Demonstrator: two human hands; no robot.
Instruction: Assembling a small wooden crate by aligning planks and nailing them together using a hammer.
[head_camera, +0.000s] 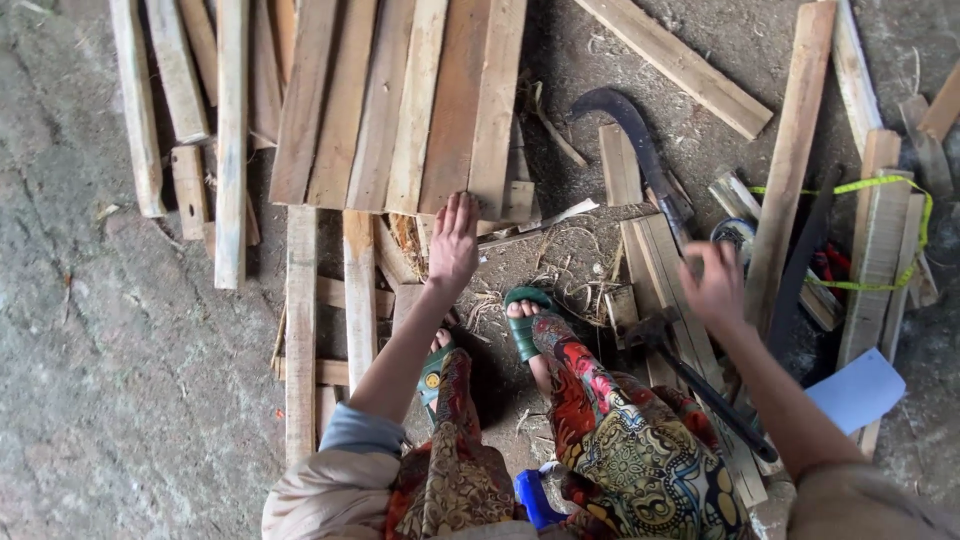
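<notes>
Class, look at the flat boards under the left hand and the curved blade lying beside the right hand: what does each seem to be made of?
Flat boards: rough unpainted wood, showing grain and pale sawn faces. Curved blade: probably dark, dull metal, unpolished; its handle is unclear.

I had my left arm stretched forward, left hand (453, 245) flat with fingers together and palm down. My right arm reached out bent at the elbow, right hand (716, 282) blurred, apparently loosely open with fingers curled slightly.

Probably woodworking yard: planks (400, 100), hammer (690, 375).
</notes>
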